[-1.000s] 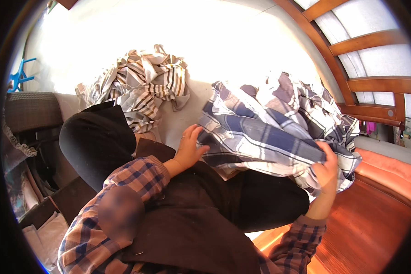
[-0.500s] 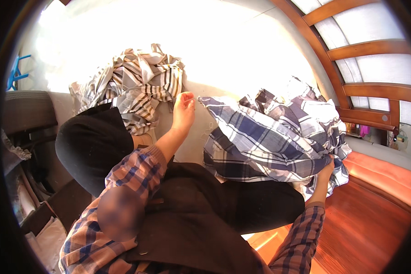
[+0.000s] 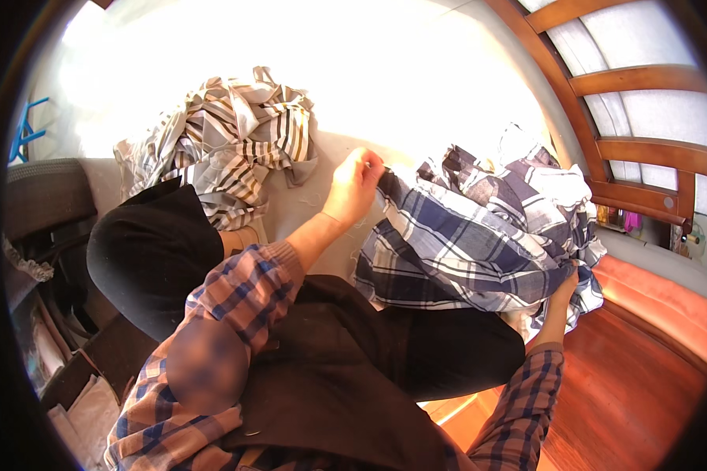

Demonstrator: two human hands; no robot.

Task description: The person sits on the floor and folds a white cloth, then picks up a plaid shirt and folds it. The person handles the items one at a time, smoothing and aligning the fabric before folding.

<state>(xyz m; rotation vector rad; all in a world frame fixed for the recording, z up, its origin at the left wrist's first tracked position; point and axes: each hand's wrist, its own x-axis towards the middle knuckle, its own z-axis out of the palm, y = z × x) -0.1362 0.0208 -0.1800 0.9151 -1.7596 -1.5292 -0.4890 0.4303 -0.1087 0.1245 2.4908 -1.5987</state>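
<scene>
A blue, white and dark plaid cloth (image 3: 467, 235) lies in a loose heap in front of my right knee. At its left corner my left hand (image 3: 355, 187) is closed, with thumb and fingertips pinched on the dark edge. The right edge of the same cloth is in the grip of my right hand (image 3: 562, 295), whose fingers are partly hidden by the folds. Between the two hands the fabric slopes down in soft creases. A second heap, a grey, white and brown striped cloth (image 3: 239, 129), rests on the floor beyond my left knee, apart from both hands.
Wooden furniture with slats (image 3: 644, 82) stands at the far right. An orange-red cushioned edge (image 3: 660, 310) and reddish wood boards (image 3: 628, 385) lie to my right. At the left are a dark chair-like object (image 3: 51, 196) and a blue frame (image 3: 27, 133). Sunlight glares on the floor (image 3: 408, 71).
My left hand has moved right to the plaid cloth's left corner and closed on it. That corner has shifted slightly right. My right hand keeps its hold in nearly the same place.
</scene>
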